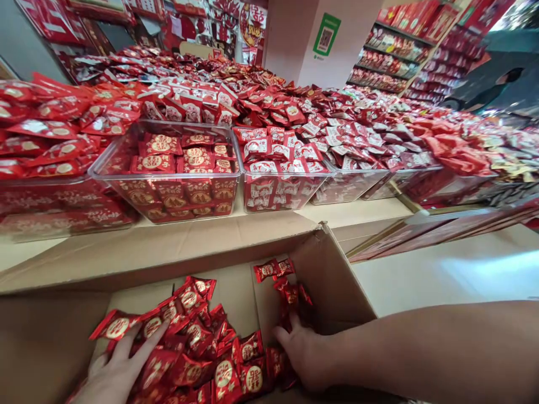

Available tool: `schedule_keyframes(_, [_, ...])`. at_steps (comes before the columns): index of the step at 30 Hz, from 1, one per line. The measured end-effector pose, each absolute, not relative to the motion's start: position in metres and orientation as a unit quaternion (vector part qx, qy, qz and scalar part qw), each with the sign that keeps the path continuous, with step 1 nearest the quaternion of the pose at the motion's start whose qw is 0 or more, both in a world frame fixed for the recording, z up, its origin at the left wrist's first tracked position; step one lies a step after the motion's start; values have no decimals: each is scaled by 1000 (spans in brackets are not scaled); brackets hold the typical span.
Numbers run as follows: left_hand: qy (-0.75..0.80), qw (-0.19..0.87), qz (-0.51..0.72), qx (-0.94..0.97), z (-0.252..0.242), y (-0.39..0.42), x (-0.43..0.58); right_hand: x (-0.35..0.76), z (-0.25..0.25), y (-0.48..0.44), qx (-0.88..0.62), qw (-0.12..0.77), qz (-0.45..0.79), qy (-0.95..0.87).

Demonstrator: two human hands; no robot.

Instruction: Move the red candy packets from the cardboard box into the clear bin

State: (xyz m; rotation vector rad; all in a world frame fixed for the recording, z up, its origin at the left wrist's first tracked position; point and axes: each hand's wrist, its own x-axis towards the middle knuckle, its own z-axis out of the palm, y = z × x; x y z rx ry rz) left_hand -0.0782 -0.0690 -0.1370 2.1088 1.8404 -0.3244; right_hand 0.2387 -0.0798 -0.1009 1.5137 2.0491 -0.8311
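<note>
An open cardboard box [177, 252] sits in front of me, holding several small red sweet packets with gold-and-white round labels [197, 336]. My left hand [115, 367] lies on the packets at the box's lower left, fingers stretched out and spread. My right hand [301, 353] reaches into the right corner of the box, fingers curled among the packets there; what they hold is hidden. Two packets [273, 269] lean against the box's inner right wall.
Behind the box, clear plastic bins [168, 179] full of red packets stand in a row on a pale shelf, with heaps of more packets beyond. Shelves of red goods [396, 50] stand at the far right. A person in dark clothes [492, 92] is further off.
</note>
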Motion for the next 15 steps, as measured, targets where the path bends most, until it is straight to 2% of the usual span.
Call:
schedule_keyframes(1, [646, 163, -121, 736, -134, -67, -66, 232, -103, -78, 553, 231, -313, 737])
schedule_keyframes(3, [634, 186, -108, 743, -126, -60, -41, 219, -104, -72, 580, 181, -356, 710])
schedule_keyframes(6, [595, 248, -18, 764, -111, -45, -13, 208, -96, -56, 601, 134, -409, 673])
schedule_keyframes(8, [577, 275, 25, 769, -99, -33, -8, 208, -88, -46, 596, 98, -390, 695])
schedule_keyframes(10, [611, 244, 22, 753, -86, -27, -17, 213, -79, -40, 587, 68, -344, 729])
schedule_keyframes(13, [647, 228, -74, 723, -80, -38, -48, 221, -69, -45, 506, 88, -291, 807])
schedule_keyframes(15, [673, 247, -84, 692, -87, -59, -65, 220, -69, -55, 372, 113, -261, 883])
